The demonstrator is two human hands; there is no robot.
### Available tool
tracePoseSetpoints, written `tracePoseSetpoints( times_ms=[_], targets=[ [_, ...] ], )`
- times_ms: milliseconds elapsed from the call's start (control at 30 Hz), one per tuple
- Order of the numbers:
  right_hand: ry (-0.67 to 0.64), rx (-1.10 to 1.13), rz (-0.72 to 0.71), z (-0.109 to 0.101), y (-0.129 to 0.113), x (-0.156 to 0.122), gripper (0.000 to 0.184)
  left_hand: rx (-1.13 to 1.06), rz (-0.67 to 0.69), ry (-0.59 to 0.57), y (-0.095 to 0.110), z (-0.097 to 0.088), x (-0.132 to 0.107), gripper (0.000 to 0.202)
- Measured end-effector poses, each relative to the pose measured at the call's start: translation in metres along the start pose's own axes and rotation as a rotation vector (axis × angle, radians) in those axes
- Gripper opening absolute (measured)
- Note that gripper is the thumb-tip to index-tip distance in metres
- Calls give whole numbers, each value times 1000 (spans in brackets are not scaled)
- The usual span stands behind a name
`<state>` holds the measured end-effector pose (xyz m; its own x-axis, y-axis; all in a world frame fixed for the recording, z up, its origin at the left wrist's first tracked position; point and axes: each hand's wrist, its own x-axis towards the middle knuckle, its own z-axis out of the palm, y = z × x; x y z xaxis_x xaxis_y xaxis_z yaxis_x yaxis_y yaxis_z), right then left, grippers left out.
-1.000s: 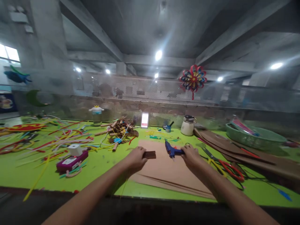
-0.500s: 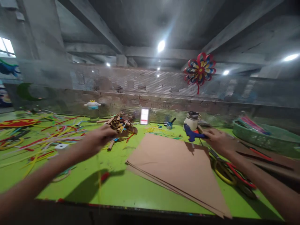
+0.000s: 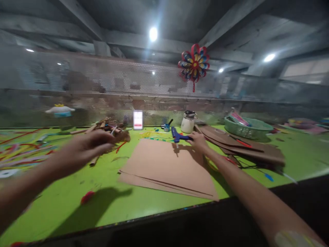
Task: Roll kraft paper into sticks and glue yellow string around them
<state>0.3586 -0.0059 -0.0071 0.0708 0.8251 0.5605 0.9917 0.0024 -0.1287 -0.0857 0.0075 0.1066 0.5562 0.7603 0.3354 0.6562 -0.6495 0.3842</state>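
My right hand (image 3: pixel 198 140) grips the handle of a blue glue gun (image 3: pixel 178 136), holding it over the back edge of a stack of brown paper sheets (image 3: pixel 167 166). Its tip points away to the left. My left hand (image 3: pixel 94 145) hovers over the green table (image 3: pixel 108 209), with thumb and fingers apart and slightly blurred. Just beyond it lies a heap of brown rolled paper sticks (image 3: pixel 102 127), partly hidden by the fingers. A small red fluffy piece (image 3: pixel 87 197) rests nearer the front edge.
Coloured strips (image 3: pixel 28 151) are strewn at the left. At the back stand a phone (image 3: pixel 138 120), a small blue jar (image 3: pixel 166 128) and a white pot (image 3: pixel 188 122). A green basket (image 3: pixel 246 127) and brown paper (image 3: pixel 239 147) lie at the right. A mesh panel (image 3: pixel 154 85) rises behind.
My view has turned right, so most things shift left. My left hand has loosened from a closed grip, and the yellow strip below it is out of sight. The right hand still holds the glue gun.
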Motion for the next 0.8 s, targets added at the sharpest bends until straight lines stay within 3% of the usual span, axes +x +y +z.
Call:
tracePoseSetpoints(
  times_ms=[67,167,233,300,467,600,700,800],
  targets=[
    [-15,-10,-21,3,-16,-10,22,-22,128,-144,22,42,18,36],
    [-81,-38,-94,11,-27,-28,18,-89,283,-251,21,114,45,27],
    [-108,-83,-119,16,-27,-39,18,-69,266,-197,9,148,53,26],
    [-116,-107,-116,18,-24,-46,20,-50,333,-146,-2,165,53,28],
    [-91,-76,-91,13,-27,-53,26,20,340,-80,-11,167,44,31],
    [64,41,-75,2,-27,-48,21,33,308,-96,-13,167,46,30],
    [152,-7,55,-20,5,-37,26,22,249,-118,-13,166,45,30],
    [123,-138,236,-54,66,-32,25,-28,129,-55,-10,159,43,32]
  ],
)
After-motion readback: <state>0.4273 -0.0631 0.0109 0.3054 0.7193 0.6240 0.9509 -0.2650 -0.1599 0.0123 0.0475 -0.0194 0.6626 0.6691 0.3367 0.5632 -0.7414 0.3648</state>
